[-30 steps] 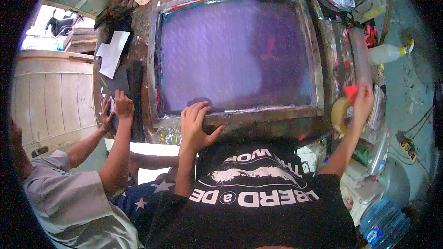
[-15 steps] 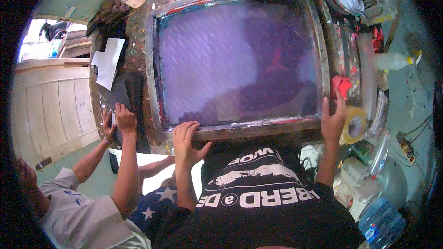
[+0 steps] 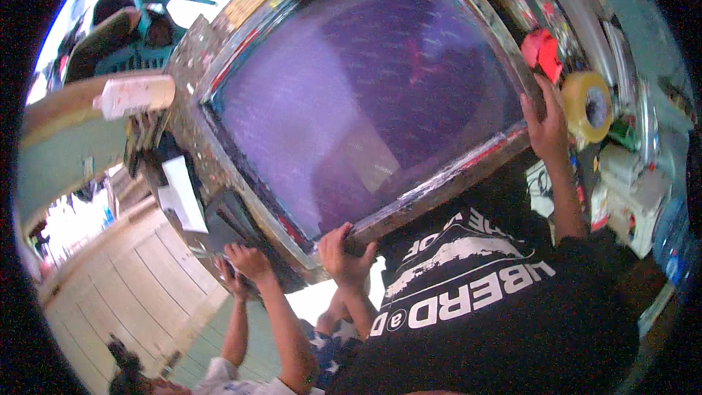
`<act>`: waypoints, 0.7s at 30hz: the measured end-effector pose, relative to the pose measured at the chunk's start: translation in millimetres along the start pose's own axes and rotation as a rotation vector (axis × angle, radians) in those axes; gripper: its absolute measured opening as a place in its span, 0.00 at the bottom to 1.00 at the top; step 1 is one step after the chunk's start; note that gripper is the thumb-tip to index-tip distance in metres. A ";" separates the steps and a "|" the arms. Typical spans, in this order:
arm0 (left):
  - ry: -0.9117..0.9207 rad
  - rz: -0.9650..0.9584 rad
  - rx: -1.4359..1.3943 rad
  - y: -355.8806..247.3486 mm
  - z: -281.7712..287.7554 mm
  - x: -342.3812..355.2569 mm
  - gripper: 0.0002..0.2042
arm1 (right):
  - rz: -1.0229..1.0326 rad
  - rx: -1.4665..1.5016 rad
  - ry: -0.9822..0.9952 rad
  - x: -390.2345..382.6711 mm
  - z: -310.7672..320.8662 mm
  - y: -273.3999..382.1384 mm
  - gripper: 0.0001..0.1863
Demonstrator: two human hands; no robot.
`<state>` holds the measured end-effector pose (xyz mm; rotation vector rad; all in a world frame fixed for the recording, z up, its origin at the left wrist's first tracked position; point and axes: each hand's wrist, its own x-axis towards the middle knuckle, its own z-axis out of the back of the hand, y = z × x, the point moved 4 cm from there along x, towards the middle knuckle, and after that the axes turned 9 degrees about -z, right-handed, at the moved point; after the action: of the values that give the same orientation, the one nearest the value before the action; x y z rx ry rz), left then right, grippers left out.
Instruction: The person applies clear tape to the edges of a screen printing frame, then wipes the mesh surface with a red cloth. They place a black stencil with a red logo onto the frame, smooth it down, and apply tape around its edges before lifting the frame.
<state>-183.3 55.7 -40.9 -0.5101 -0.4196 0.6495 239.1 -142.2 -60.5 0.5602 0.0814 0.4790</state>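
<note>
A wooden screen frame (image 3: 450,152) with purple mesh (image 3: 285,117) lies tilted in my view on a paint-stained bench. My left hand (image 3: 345,256) has its fingers curled over the near edge, toward the left corner. My right hand (image 3: 547,123) grips the frame at the near right corner. Just beyond it sits a crumpled red piece (image 3: 540,53), and beside it a clear yellowish tape roll (image 3: 586,107). Part of the mesh is in shadow.
A co-worker's hands (image 3: 246,267) work at the bench's left end by dark sheets and white paper (image 3: 183,190). A pink-stained bottle (image 3: 135,95) lies at upper left, a wooden door (image 3: 139,271) at left. Clutter and a blue water jug (image 3: 671,241) are at right.
My right hand has left the red piece and taken the frame's corner. The view has turned, so the frame appears tilted. My left hand stays on the near edge.
</note>
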 end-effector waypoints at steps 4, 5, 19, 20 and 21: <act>0.037 0.002 -0.003 -1.3 3.5 -6.7 0.29 | 0.062 0.030 -0.003 11.4 -3.8 8.8 0.25; 0.041 0.007 0.002 -1.4 5.8 -9.2 0.29 | 0.063 0.062 0.006 11.5 -4.0 10.9 0.24; 0.023 0.065 -0.007 9.8 10.6 -15.6 0.26 | -0.140 0.081 0.058 5.2 -2.2 2.9 0.26; 0.014 0.061 0.004 8.9 10.6 -16.5 0.26 | -0.116 0.074 0.059 6.4 -2.3 6.1 0.26; 0.019 0.057 -0.010 8.9 9.8 -13.8 0.26 | -0.104 0.057 0.058 6.4 -0.2 7.4 0.26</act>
<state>-202.5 55.8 -41.0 -0.5390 -0.3920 0.6972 241.7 -133.6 -56.4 0.5954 0.1793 0.3921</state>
